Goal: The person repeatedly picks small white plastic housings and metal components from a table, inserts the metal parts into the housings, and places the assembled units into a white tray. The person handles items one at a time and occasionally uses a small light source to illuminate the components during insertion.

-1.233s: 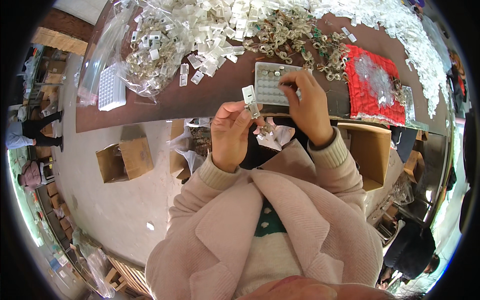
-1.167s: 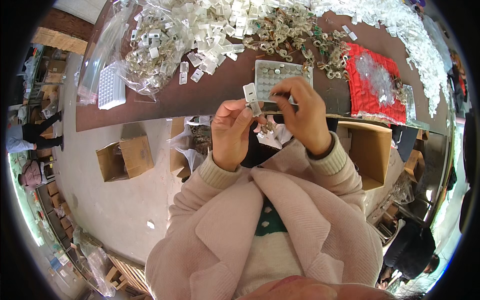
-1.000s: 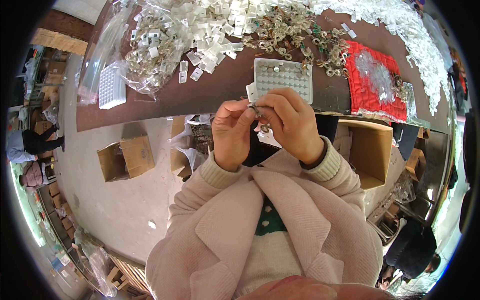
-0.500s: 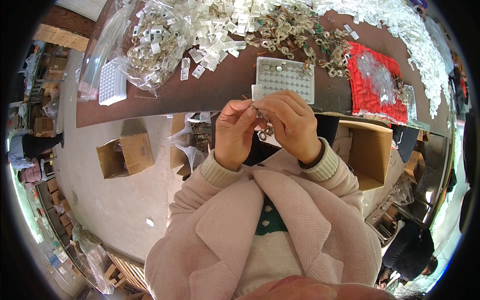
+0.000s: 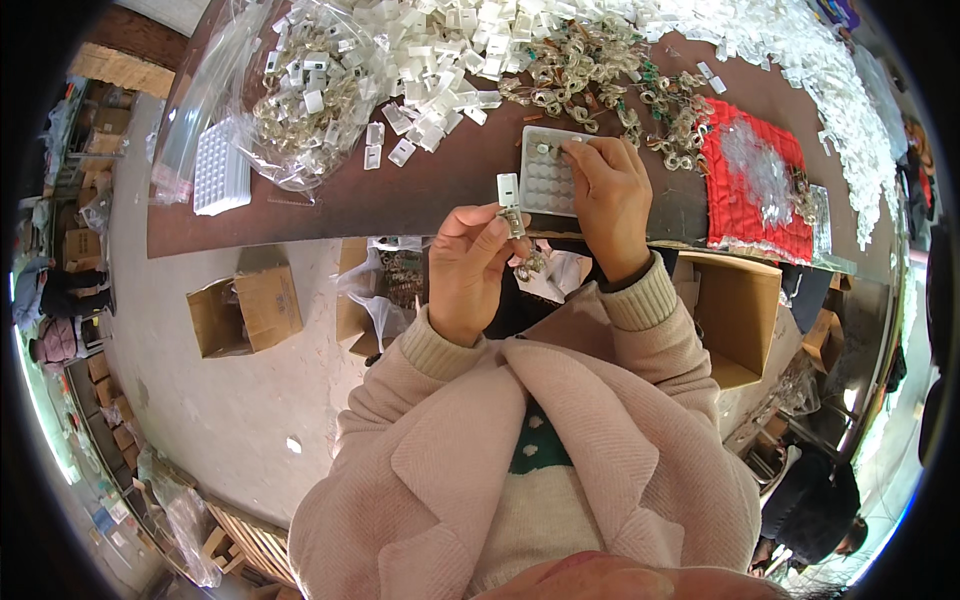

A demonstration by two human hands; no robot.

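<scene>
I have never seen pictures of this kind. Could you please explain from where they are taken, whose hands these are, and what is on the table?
There is no machine arm here: a person works with two bare hands. Every picture comes from a wide fisheye camera worn on that person's head and looking down, so straight edges look bent.

The left hand holds a small white case. The right hand is at a pale tray with round pockets; whether its fingertips grip anything is too small to tell.

On the brown table are a heap of white cases, a tangle of coiled wires, and a red cloth bearing clear pieces. On the left are a filled clear bag and white dimpled trays.
</scene>
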